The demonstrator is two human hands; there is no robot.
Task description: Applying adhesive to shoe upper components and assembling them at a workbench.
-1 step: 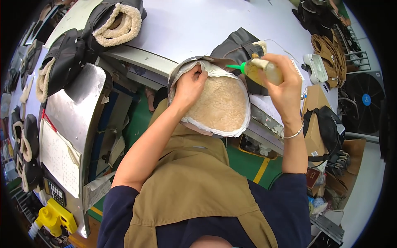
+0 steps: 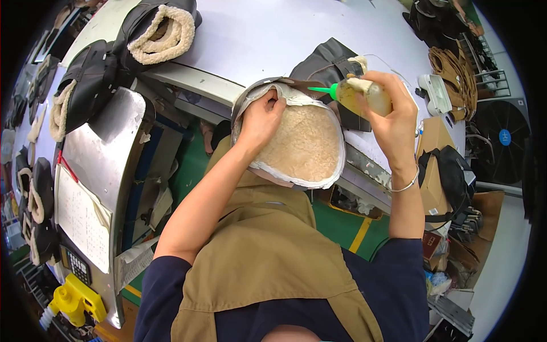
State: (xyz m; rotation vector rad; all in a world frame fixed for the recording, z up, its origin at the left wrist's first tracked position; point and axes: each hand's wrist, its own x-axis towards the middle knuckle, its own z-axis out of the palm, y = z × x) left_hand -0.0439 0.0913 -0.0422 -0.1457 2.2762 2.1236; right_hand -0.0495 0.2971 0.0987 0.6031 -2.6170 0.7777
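A fleece-lined piece (image 2: pixel 302 142) with a pale rim and a dark outer shell rests over the table's front edge, against my apron. My left hand (image 2: pixel 263 119) is closed on its pale lining edge at the upper left, fingertips pinched together. In my right hand (image 2: pixel 393 105) is a clear squeeze bottle (image 2: pixel 347 97) with a green nozzle, held on its side with yellowish liquid in it. Its nozzle points left, close to the upper right rim; whether it touches cannot be made out. Behind lies a black leather piece (image 2: pixel 325 62) with a bit of fleece.
Black fleece-cuffed pieces (image 2: pixel 162 34) sit at the left on the white table (image 2: pixel 245 34). A metal side surface (image 2: pixel 108 137) holds a notebook (image 2: pixel 80 211), a calculator (image 2: pixel 78 265) and a yellow tool (image 2: pixel 74 299). Right stand a cardboard box (image 2: pixel 434 171) and a large fan (image 2: pixel 501 137).
The bottle's nozzle has shifted slightly up and to the left. My left hand and the fleece-lined piece have not visibly moved.
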